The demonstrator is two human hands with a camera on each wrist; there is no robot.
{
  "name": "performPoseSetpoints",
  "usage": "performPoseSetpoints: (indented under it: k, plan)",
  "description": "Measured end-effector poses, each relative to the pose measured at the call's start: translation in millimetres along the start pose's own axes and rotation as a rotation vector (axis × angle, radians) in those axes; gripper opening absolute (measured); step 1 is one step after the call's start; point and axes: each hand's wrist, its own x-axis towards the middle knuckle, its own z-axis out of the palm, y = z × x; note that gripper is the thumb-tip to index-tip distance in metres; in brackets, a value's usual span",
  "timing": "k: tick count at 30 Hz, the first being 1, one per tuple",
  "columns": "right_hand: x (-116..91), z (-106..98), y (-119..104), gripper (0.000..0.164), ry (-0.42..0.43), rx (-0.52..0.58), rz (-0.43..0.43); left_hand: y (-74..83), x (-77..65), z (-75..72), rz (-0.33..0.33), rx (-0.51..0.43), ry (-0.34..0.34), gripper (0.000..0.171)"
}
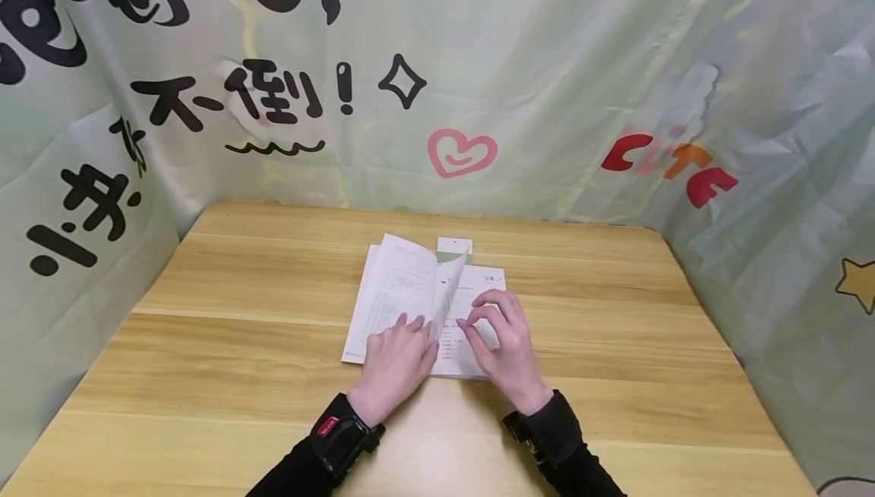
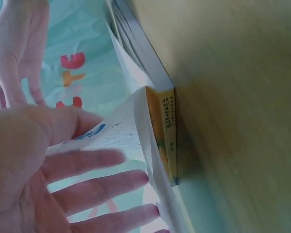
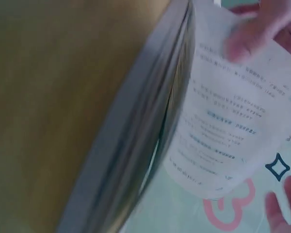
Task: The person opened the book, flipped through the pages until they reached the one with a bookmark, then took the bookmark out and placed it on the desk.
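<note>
An open book (image 1: 472, 352) with printed pages lies on the table, its yellow spine (image 2: 169, 131) showing in the left wrist view. One loose leaf (image 1: 451, 284) stands up near the fold. My left hand (image 1: 399, 356) rests on the left-hand pages (image 1: 396, 284) with fingers extended, its thumb beside the fold. Over the right-hand page, my right hand (image 1: 506, 337) has its thumb and forefinger tips close together, just right of the raised leaf, the other fingers loosely bent. The right wrist view shows a printed leaf (image 3: 223, 111) with a blurred left thumb overlapping it.
Behind the book's top edge lies a white and green card-like piece (image 1: 454, 248). The wooden table (image 1: 225, 292) extends around the book. A printed cloth (image 1: 547, 102) with lettering and a pink heart hangs along the table's back and sides.
</note>
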Motion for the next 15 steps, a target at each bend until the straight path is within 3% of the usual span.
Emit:
performPoseSetpoints:
  k: [4, 9, 15]
  plan:
    - [-7, 6, -1, 0.020, -0.076, 0.014, 0.144, -1.8, 3.3, -3.7, -0.026, -0.057, 0.059, 0.034]
    - [-16, 10, -3, 0.016, -0.296, 0.040, 0.308, -4.5, 7.0, -9.2, -0.049, -0.098, 0.106, 0.055]
    - [-20, 14, -7, 0.050, -0.619, 0.078, 0.335, -11.7, 8.2, -20.8, -0.077, -0.127, 0.103, 0.083]
